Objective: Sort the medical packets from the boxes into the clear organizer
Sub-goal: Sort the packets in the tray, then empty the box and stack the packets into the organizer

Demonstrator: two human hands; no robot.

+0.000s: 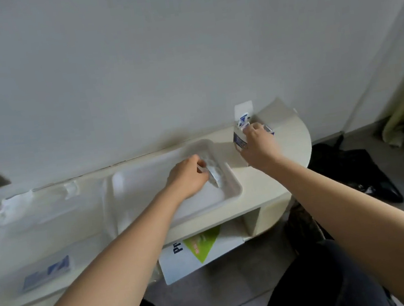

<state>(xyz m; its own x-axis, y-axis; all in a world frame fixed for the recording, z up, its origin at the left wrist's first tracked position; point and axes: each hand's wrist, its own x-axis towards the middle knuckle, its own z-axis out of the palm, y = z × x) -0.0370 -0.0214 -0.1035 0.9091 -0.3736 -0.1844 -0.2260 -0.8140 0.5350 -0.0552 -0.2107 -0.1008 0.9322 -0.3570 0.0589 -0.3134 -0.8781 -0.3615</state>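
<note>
The clear organizer (230, 195) lies on the cream table, against the wall. My left hand (189, 178) reaches into its right end and pinches a white packet (215, 174), which lies among other white packets there. A small blue-and-white box (239, 139) stands open to the right of the organizer, flap up. My right hand (259, 144) grips this box from the front. A second blue-and-white box (47, 273) lies flat near the table's front left edge.
The cream table (290, 140) ends in a rounded right edge. Crumpled clear plastic (9, 208) lies at the left. A white and green carton (199, 249) sits on the shelf below. Dark bags (350, 165) lie on the floor at right.
</note>
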